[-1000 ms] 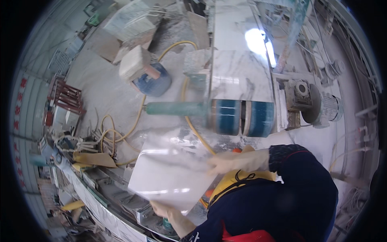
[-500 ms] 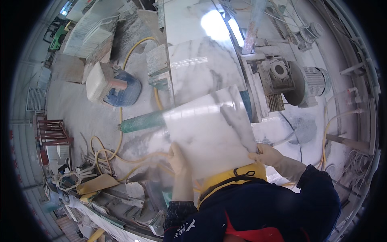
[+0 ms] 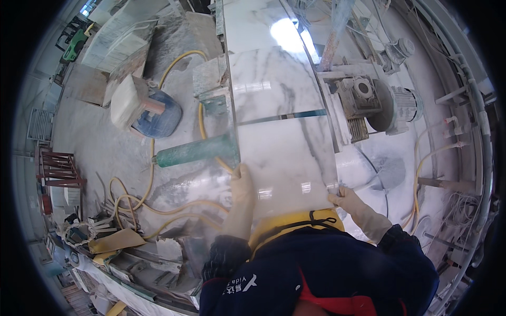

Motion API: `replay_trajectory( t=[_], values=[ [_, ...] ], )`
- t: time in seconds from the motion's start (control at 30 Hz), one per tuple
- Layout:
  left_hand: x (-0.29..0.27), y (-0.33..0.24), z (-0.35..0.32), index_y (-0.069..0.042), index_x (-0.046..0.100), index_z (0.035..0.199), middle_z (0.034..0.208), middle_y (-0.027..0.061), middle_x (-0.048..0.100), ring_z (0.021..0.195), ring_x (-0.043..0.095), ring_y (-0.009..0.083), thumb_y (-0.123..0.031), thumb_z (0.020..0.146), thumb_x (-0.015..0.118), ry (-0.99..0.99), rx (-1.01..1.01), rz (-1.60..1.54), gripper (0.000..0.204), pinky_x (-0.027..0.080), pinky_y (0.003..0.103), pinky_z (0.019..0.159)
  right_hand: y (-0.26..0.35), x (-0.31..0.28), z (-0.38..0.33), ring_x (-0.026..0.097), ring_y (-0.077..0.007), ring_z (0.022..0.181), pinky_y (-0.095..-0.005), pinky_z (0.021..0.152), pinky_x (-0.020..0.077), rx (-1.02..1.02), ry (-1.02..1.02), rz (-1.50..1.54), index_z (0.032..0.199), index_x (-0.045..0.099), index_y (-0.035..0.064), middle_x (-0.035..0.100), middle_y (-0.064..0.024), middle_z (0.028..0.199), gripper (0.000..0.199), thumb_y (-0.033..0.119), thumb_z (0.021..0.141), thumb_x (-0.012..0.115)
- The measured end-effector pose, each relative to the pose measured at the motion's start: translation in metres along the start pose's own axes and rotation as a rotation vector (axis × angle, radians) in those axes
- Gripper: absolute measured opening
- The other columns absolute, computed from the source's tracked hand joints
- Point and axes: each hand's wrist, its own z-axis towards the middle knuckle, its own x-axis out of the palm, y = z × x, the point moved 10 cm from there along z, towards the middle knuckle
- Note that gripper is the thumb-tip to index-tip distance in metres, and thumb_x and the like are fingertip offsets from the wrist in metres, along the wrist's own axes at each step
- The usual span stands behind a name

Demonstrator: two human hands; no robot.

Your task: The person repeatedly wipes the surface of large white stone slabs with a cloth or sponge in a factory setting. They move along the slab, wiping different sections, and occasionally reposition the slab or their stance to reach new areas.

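A polished white marble slab with grey veins (image 3: pixel 287 158) lies lengthwise before me, its near edge close to my yellow apron (image 3: pixel 263 227). My left hand (image 3: pixel 242 188), in a cream rubber glove, is closed on the slab's left edge near its front corner. The gloved right hand (image 3: pixel 349 201) grips the right edge near the other front corner. Beyond a narrow gap lies a second veined slab (image 3: pixel 276 79), in line with the first on the long bed. The undersides of the slab and some fingertips are hidden.
A green cylinder (image 3: pixel 195 151) sticks out left of the slab. Further left are a blue jug (image 3: pixel 158 113) and a yellow hose (image 3: pixel 150 195) looped on the floor. A motor with gearbox (image 3: pixel 363 95) stands along the right side. Stone offcuts (image 3: pixel 158 258) are piled lower left.
The slab has swung from a tilted angle to line up with the far slab, and a gap now shows between them. Both hands kept hold of its edges; the left moved forward.
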Motion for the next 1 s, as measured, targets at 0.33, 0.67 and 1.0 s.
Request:
replay_trajectory(
  t=[0.33, 0.67, 1.0],
  values=[
    [0.012, -0.005, 0.011, 0.001, 0.067, 0.120, 0.105, 0.0095, 0.072, 0.094, 0.066, 0.0164, -0.031, 0.106, 0.050, 0.058, -0.045, -0.050, 0.039, 0.054, 0.033, 0.083, 0.027, -0.002, 0.003, 0.068, -0.0147, 0.098, -0.0309, 0.091, 0.0514, -0.025, 0.017, 0.000, 0.124, 0.065, -0.0012, 0.073, -0.0062, 0.110, 0.033, 0.020, 0.099, 0.070],
    [0.017, -0.002, 0.025, 0.003, 0.061, 0.133, 0.118, 0.0152, 0.069, 0.105, 0.065, 0.0230, -0.030, 0.107, 0.049, -0.015, -0.078, 0.007, 0.044, 0.053, 0.037, 0.093, 0.029, -0.013, 0.017, 0.068, -0.0134, 0.086, -0.0267, 0.074, 0.0554, 0.016, 0.011, 0.018, 0.120, 0.066, -0.0005, 0.072, -0.0066, 0.104, 0.032, 0.020, 0.096, 0.073],
    [0.023, 0.009, 0.039, 0.004, 0.055, 0.140, 0.128, 0.0181, 0.063, 0.112, 0.063, 0.0235, -0.029, 0.106, 0.049, 0.049, -0.100, -0.062, 0.047, 0.052, 0.037, 0.097, 0.084, -0.014, 0.017, 0.067, -0.0134, 0.075, -0.0273, 0.067, 0.0511, -0.119, -0.052, -0.144, 0.112, 0.065, 0.0000, 0.069, -0.0061, 0.085, 0.039, 0.036, 0.097, 0.066]
  ],
)
